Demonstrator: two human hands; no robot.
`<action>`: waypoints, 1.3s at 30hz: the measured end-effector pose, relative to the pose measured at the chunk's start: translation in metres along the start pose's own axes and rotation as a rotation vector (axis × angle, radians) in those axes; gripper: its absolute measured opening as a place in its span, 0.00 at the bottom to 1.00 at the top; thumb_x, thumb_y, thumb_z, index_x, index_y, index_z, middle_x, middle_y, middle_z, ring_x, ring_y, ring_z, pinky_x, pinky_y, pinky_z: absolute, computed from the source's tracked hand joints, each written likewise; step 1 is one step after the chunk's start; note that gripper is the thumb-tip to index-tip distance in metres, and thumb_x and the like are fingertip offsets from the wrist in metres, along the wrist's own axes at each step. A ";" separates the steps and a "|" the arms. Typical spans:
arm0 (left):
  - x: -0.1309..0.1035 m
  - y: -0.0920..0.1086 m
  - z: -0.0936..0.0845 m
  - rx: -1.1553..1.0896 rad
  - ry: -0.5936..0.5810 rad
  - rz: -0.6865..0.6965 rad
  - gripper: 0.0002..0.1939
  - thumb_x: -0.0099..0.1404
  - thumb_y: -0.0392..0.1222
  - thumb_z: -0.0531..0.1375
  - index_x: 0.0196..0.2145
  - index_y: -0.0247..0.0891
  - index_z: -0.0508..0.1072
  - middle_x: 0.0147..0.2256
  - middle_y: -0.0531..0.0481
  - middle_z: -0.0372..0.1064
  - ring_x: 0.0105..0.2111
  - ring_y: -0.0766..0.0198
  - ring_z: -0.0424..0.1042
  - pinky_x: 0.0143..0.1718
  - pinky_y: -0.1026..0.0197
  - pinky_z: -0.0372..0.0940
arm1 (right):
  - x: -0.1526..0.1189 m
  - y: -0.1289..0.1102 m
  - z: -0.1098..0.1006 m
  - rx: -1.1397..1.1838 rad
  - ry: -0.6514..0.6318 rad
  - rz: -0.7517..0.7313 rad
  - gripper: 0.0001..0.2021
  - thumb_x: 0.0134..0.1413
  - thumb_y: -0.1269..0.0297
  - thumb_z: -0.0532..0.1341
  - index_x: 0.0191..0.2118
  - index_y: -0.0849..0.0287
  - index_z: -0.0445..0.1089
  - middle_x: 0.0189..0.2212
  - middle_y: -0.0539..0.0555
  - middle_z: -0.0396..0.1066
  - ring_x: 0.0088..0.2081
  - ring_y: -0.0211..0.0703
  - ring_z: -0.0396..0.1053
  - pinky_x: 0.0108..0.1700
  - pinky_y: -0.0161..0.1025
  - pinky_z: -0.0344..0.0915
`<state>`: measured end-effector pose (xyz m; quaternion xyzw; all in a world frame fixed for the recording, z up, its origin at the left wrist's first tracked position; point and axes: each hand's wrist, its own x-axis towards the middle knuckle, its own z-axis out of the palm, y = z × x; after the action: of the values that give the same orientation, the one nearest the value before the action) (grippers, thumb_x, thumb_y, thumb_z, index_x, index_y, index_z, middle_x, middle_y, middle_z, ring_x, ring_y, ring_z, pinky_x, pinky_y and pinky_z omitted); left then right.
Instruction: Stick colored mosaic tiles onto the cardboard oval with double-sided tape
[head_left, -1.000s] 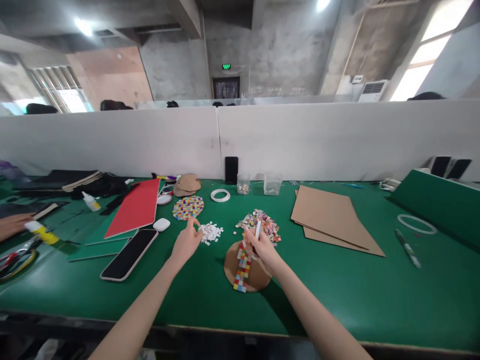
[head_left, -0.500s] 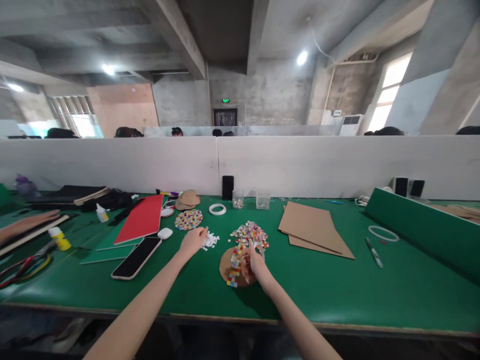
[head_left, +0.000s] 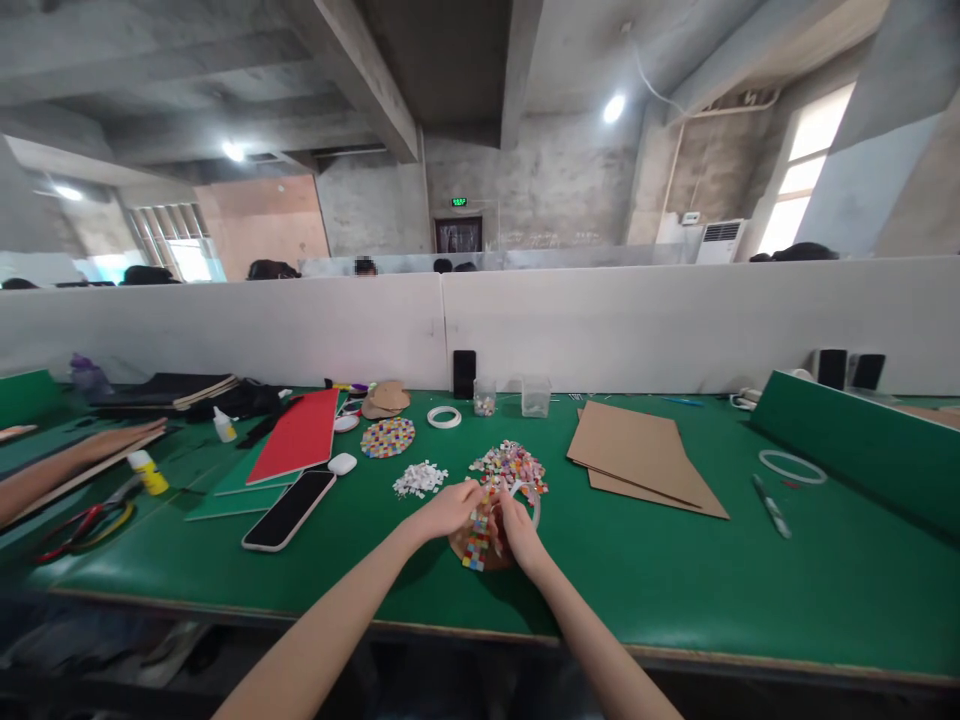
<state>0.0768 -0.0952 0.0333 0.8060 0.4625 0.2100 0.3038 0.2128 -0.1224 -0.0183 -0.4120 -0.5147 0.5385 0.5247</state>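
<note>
A round cardboard disc (head_left: 501, 562) lies on the green table, partly covered by a band of coloured square tiles (head_left: 477, 540). My left hand (head_left: 452, 508) is over the disc's upper left, fingers drawn together close to my right hand. At the disc's right side, my right hand (head_left: 516, 525) is curled, with a white ring (head_left: 535, 508) at its fingers. Whatever small thing either hand pinches is too small to make out. Just behind the hands is a pile of multicoloured tiles (head_left: 510, 464); to their left is a heap of white pieces (head_left: 420, 479).
A finished-looking tiled disc (head_left: 388, 438), a phone (head_left: 289, 511) and a red board (head_left: 296, 436) lie to the left. Cardboard sheets (head_left: 637, 452) are on the right. Clear boxes (head_left: 535, 398) stand behind. Another person's hand (head_left: 124, 440) rests at the far left.
My left hand has moved right, from beside the white pieces to the tiled band, next to my right hand. The view has shifted slightly, while my right hand stays over the disc.
</note>
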 end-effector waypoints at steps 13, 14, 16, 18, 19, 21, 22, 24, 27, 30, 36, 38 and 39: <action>-0.003 -0.009 0.002 -0.096 -0.036 -0.007 0.15 0.65 0.52 0.44 0.27 0.39 0.58 0.22 0.57 0.52 0.23 0.67 0.56 0.26 0.66 0.55 | 0.005 -0.001 -0.009 -0.308 -0.044 -0.092 0.26 0.47 0.37 0.51 0.20 0.58 0.62 0.08 0.43 0.52 0.10 0.33 0.51 0.12 0.32 0.48; -0.005 -0.012 0.001 -0.088 -0.045 -0.024 0.16 0.65 0.52 0.43 0.28 0.39 0.58 0.21 0.58 0.52 0.22 0.67 0.55 0.24 0.66 0.54 | 0.004 0.000 -0.012 -0.349 -0.024 -0.107 0.24 0.47 0.39 0.53 0.23 0.59 0.64 0.09 0.44 0.55 0.11 0.35 0.54 0.13 0.32 0.51; -0.006 -0.018 0.000 -0.058 -0.068 -0.047 0.16 0.65 0.53 0.42 0.28 0.39 0.58 0.21 0.58 0.52 0.20 0.68 0.55 0.23 0.66 0.54 | 0.002 0.001 -0.018 -0.436 0.030 -0.137 0.21 0.51 0.45 0.54 0.28 0.61 0.68 0.14 0.50 0.64 0.18 0.40 0.63 0.19 0.34 0.58; -0.006 -0.025 -0.001 -0.010 -0.096 -0.056 0.17 0.65 0.52 0.44 0.27 0.38 0.59 0.21 0.56 0.56 0.22 0.67 0.59 0.24 0.66 0.55 | -0.002 0.002 -0.023 -0.527 0.079 -0.153 0.18 0.55 0.51 0.52 0.35 0.62 0.70 0.23 0.55 0.71 0.27 0.46 0.69 0.27 0.35 0.62; -0.005 -0.027 -0.001 0.020 -0.108 -0.062 0.17 0.64 0.51 0.45 0.26 0.38 0.60 0.22 0.55 0.58 0.23 0.66 0.61 0.25 0.66 0.56 | -0.003 0.002 -0.025 -0.576 0.097 -0.153 0.17 0.55 0.54 0.53 0.40 0.63 0.69 0.27 0.57 0.73 0.31 0.48 0.70 0.31 0.36 0.63; -0.002 -0.031 0.001 0.084 -0.125 -0.076 0.18 0.64 0.51 0.45 0.26 0.37 0.64 0.24 0.52 0.63 0.26 0.63 0.65 0.28 0.65 0.58 | -0.005 0.004 -0.025 -0.676 0.119 -0.138 0.20 0.54 0.58 0.55 0.50 0.63 0.65 0.31 0.58 0.74 0.35 0.50 0.72 0.34 0.37 0.64; 0.000 -0.032 0.002 0.116 -0.130 -0.082 0.19 0.65 0.51 0.44 0.28 0.36 0.66 0.26 0.50 0.66 0.28 0.62 0.66 0.29 0.64 0.59 | -0.005 0.005 -0.025 -0.725 0.126 -0.124 0.21 0.54 0.60 0.55 0.53 0.63 0.62 0.32 0.58 0.74 0.36 0.51 0.72 0.35 0.37 0.64; 0.002 -0.032 0.004 0.175 -0.136 -0.085 0.20 0.66 0.50 0.43 0.33 0.37 0.69 0.32 0.47 0.70 0.33 0.59 0.69 0.32 0.63 0.60 | -0.004 0.007 -0.023 -0.818 0.141 -0.090 0.21 0.56 0.62 0.53 0.55 0.63 0.60 0.34 0.58 0.75 0.37 0.51 0.73 0.36 0.37 0.64; 0.001 -0.029 0.008 0.255 -0.136 -0.081 0.19 0.67 0.49 0.43 0.45 0.41 0.69 0.42 0.47 0.71 0.41 0.57 0.69 0.39 0.62 0.60 | -0.001 0.009 -0.019 -0.932 0.152 -0.049 0.20 0.59 0.65 0.50 0.56 0.62 0.59 0.36 0.60 0.75 0.39 0.49 0.73 0.37 0.36 0.63; -0.002 -0.025 0.012 0.337 -0.130 -0.096 0.20 0.67 0.48 0.43 0.53 0.44 0.64 0.44 0.47 0.71 0.43 0.56 0.70 0.41 0.61 0.60 | 0.000 0.010 -0.016 -1.022 0.140 -0.037 0.19 0.59 0.66 0.49 0.56 0.61 0.59 0.38 0.60 0.74 0.39 0.49 0.73 0.38 0.36 0.63; -0.003 -0.018 0.015 0.478 -0.120 -0.115 0.22 0.68 0.46 0.40 0.57 0.46 0.59 0.41 0.45 0.73 0.41 0.54 0.72 0.38 0.59 0.63 | -0.002 0.008 -0.011 -1.131 0.132 -0.035 0.17 0.61 0.68 0.47 0.54 0.59 0.61 0.37 0.59 0.74 0.40 0.46 0.72 0.39 0.34 0.62; -0.002 -0.017 0.015 0.511 -0.125 -0.112 0.21 0.69 0.46 0.40 0.56 0.46 0.60 0.41 0.46 0.73 0.41 0.54 0.72 0.38 0.58 0.63 | -0.003 0.007 -0.010 -1.152 0.127 -0.037 0.17 0.61 0.68 0.47 0.53 0.59 0.62 0.36 0.58 0.74 0.40 0.45 0.72 0.39 0.33 0.62; -0.001 -0.017 0.015 0.525 -0.129 -0.110 0.20 0.69 0.45 0.41 0.55 0.45 0.61 0.40 0.46 0.73 0.41 0.55 0.72 0.38 0.58 0.64 | -0.003 0.006 -0.009 -1.161 0.125 -0.037 0.17 0.60 0.69 0.48 0.53 0.59 0.62 0.36 0.57 0.74 0.40 0.44 0.72 0.39 0.32 0.62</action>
<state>0.0748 -0.0941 0.0111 0.8425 0.5240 0.0143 0.1244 0.2216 -0.1237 -0.0259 -0.6538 -0.7010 0.1335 0.2516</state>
